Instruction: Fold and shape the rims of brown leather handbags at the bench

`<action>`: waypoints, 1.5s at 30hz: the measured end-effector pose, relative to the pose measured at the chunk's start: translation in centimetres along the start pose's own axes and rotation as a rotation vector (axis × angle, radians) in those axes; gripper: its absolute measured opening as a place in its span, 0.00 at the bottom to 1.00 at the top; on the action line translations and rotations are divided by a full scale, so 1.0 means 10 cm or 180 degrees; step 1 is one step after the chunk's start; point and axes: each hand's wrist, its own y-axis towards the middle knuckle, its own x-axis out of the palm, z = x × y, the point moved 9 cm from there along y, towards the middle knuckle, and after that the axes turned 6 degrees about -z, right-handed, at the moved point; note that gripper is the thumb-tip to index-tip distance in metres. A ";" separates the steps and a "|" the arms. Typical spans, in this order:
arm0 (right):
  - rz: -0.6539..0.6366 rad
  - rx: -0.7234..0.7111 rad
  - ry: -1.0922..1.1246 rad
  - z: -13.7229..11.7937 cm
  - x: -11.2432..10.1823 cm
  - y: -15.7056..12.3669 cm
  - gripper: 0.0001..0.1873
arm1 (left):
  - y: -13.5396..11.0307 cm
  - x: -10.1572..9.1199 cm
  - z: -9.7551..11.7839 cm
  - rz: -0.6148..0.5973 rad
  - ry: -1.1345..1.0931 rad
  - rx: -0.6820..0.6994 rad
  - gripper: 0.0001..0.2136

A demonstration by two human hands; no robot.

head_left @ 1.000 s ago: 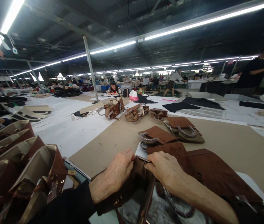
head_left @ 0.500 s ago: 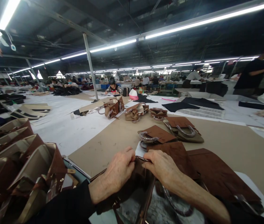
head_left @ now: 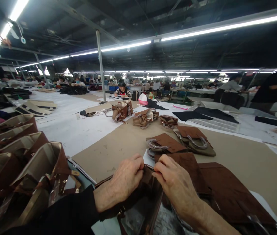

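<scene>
A dark brown handbag [head_left: 142, 199] stands close in front of me, its lower part running out of view. My left hand [head_left: 125, 179] pinches its top edge between thumb and fingers. Just across a small gap, my right hand [head_left: 175, 182] grips the same edge near the corner, its fingertips bent over it. Clear plastic film covers part of the bag's front. Right beside my right hand lie brown handbags [head_left: 233, 189] on their sides, flaps showing. Which part of the edge sits under the fingertips is hidden.
Several open brown handbags with beige lining [head_left: 38, 163] stand in rows at the left. Smaller bags with wrapped handles [head_left: 169, 143] lie further back on the brown sheet [head_left: 104, 147]. Black fabric pieces [head_left: 207, 114] rest on the white table. A person [head_left: 122, 89] sits at the far side.
The view has turned slightly left. My right hand's wrist has dropped and its fingers bend more over the handbag's edge; my left hand keeps nearly the same hold.
</scene>
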 end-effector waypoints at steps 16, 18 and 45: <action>-0.0204 -0.0503 -0.0941 -0.27 0.10 0.09 0.08 | -0.04 -0.01 -0.01 0.0057 -0.0187 0.0073 0.07; -0.0355 -0.0498 -0.0862 -0.27 0.12 0.13 0.08 | -0.04 -0.02 -0.02 0.0071 -0.0236 0.0072 0.07; -0.0562 0.0443 -0.0416 0.11 0.12 0.26 0.05 | 0.04 -0.06 -0.07 0.0166 -0.0196 -0.0157 0.07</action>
